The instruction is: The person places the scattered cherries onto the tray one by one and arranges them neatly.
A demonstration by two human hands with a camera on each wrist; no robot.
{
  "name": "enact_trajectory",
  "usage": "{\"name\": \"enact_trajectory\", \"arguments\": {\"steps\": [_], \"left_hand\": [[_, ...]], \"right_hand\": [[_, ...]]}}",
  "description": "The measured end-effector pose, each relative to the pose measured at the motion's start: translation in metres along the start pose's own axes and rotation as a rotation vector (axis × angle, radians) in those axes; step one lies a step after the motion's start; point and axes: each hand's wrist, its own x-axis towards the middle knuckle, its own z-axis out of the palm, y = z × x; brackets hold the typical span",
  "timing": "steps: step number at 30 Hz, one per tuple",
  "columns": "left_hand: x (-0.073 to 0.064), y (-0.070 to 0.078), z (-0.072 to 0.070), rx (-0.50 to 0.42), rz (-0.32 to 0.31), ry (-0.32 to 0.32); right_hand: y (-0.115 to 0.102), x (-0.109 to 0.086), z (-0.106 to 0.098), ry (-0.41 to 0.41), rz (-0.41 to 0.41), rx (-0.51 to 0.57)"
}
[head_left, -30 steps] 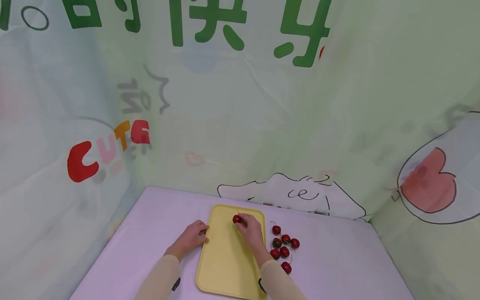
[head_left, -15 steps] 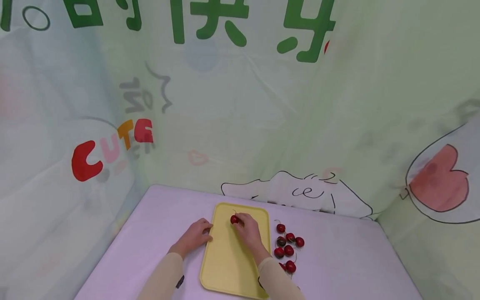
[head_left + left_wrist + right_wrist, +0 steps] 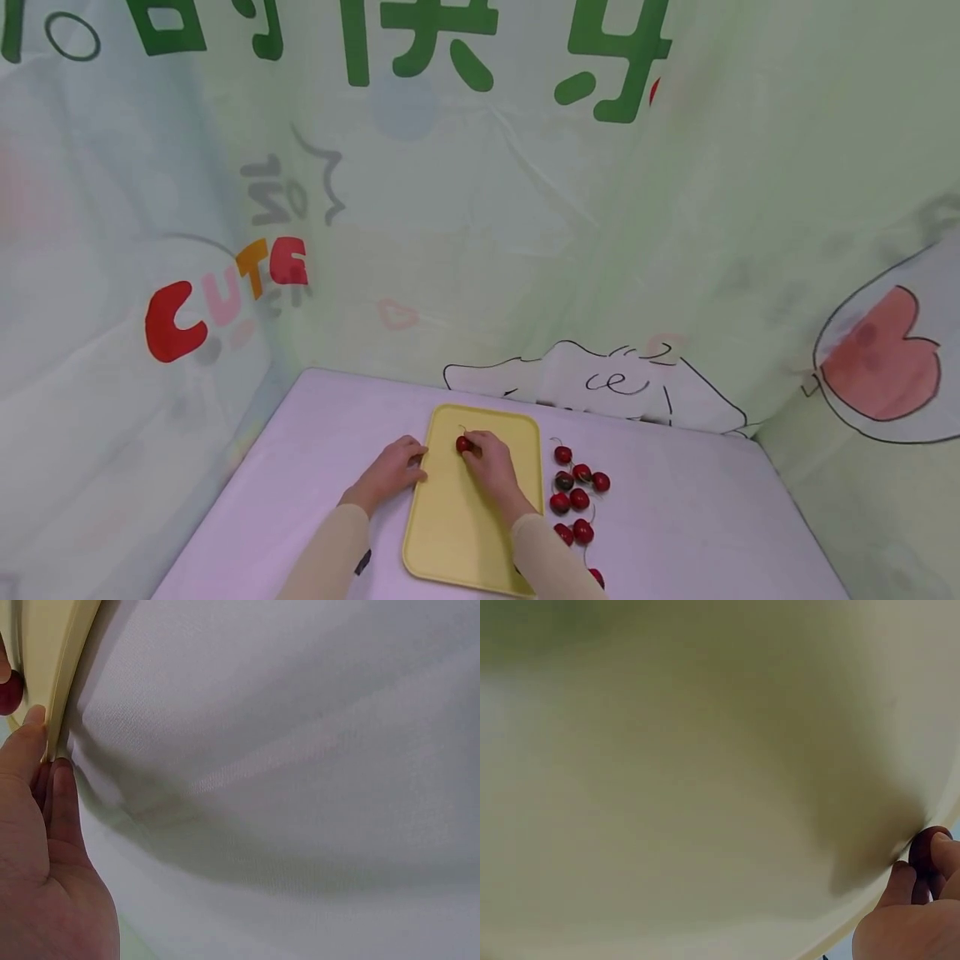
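Note:
A dark red cherry (image 3: 462, 444) with its stem up is pinched between the thumb and fingers of my right hand (image 3: 491, 468), over the far half of a yellow tray (image 3: 450, 537). In the right wrist view, the cherry (image 3: 922, 851) is at or very near the tray surface; whether it touches cannot be told. My left hand (image 3: 390, 475) holds the tray's left rim. The left wrist view shows the thumb of that hand (image 3: 52, 855) on the rim (image 3: 64, 682) and the fingers against its outer side.
Several loose cherries (image 3: 579, 498) with stems lie on the lilac tabletop (image 3: 675, 517), right of the tray. One cherry (image 3: 596, 577) at the near end is partly hidden by the right sleeve (image 3: 555, 558). A printed cloth (image 3: 480, 250) hangs behind and at both sides.
My right hand has moved slightly left and nearer with the cherry. My left hand stays at the tray's rim. The whole head view has shifted a little.

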Motion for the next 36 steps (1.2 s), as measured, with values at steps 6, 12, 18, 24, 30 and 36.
{"name": "enact_trajectory", "arguments": {"steps": [6, 12, 18, 24, 30, 36], "left_hand": [[0.000, 0.003, -0.002, 0.004, -0.006, 0.007], [-0.001, 0.007, -0.004, 0.004, 0.000, 0.007], [-0.002, 0.008, -0.004, 0.005, 0.004, 0.009], [-0.002, 0.004, -0.003, 0.008, 0.001, 0.013], [-0.001, 0.001, 0.000, 0.027, -0.004, 0.007], [0.000, 0.000, 0.000, 0.026, -0.019, -0.005]], "right_hand": [[-0.005, 0.005, 0.002, 0.017, -0.002, -0.023], [-0.006, 0.007, 0.007, 0.019, 0.013, -0.031], [-0.008, 0.008, 0.009, 0.018, 0.034, -0.029], [-0.012, 0.004, 0.005, 0.014, 0.054, 0.006], [-0.010, -0.002, -0.007, 0.063, 0.058, 0.098], [-0.006, -0.007, -0.028, 0.103, 0.052, 0.199]]}}
